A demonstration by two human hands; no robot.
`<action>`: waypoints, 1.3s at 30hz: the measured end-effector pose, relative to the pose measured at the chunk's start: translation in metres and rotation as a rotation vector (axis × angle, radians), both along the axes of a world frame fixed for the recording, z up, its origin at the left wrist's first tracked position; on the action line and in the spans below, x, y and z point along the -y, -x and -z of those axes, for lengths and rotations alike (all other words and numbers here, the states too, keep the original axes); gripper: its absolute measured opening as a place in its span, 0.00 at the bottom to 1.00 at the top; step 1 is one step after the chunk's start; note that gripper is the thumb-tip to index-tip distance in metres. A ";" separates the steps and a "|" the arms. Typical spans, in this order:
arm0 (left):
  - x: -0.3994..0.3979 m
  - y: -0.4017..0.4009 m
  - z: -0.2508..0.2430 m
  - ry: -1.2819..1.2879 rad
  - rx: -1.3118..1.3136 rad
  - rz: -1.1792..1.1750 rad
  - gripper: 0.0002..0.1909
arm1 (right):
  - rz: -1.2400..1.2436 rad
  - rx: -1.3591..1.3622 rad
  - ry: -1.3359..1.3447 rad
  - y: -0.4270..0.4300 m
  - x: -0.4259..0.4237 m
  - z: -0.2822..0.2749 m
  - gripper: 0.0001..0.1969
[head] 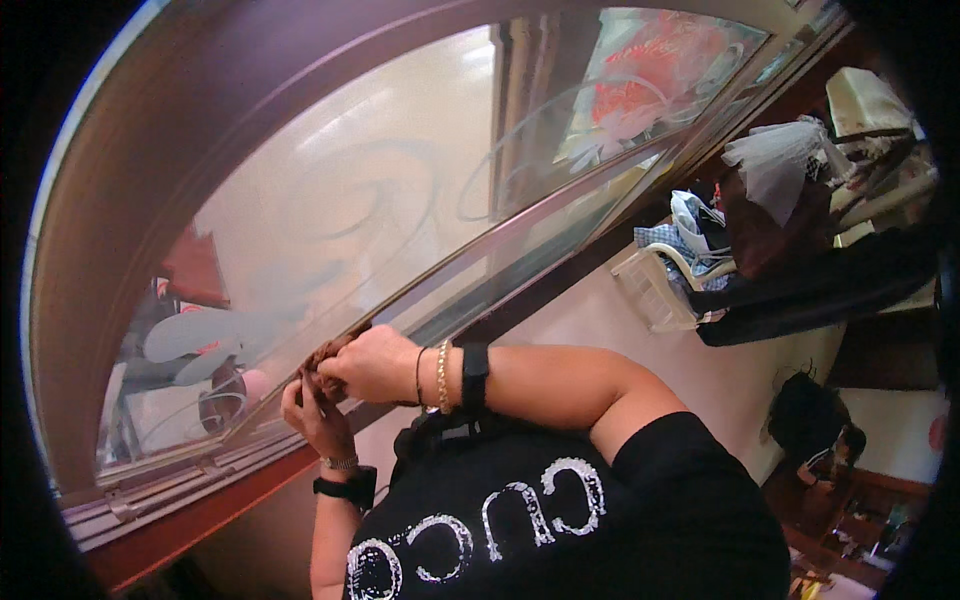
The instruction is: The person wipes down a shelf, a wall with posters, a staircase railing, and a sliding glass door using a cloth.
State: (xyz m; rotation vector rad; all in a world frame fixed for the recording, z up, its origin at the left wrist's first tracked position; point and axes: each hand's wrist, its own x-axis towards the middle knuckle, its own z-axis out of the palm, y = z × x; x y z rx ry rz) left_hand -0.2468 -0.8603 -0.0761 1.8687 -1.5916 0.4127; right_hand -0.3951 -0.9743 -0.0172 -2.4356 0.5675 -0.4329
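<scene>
A crumpled brown cloth (324, 369) is bunched between my two hands, against the lower metal edge of a framed glass panel (360, 195). My right hand (375, 364) reaches in from the right, its fingers closed on the cloth. My left hand (319, 424) is just below it, its fingertips pinching the cloth's lower end. Curved, pale decorative lines run across the glass. A bracelet and a black band are on each wrist, and a thin dark cord is also on the right one.
Metal tracks (210, 472) and a reddish-brown ledge (210, 525) run along the panel's lower side. A cream plastic chair (660, 289) with fabric items stands at right, near dark cloth and white tulle (780, 161). Another person (836, 457) is farther off at the lower right.
</scene>
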 end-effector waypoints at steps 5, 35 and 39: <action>0.038 0.069 -0.005 -0.023 0.038 0.080 0.20 | 0.065 -0.012 -0.051 0.073 0.032 0.016 0.08; 0.217 0.297 -0.026 -0.087 -0.139 0.553 0.15 | 0.728 0.383 -0.471 0.324 0.143 0.029 0.11; 0.244 0.343 -0.033 -0.171 0.033 0.524 0.18 | 0.638 0.582 -0.716 0.363 0.168 0.040 0.13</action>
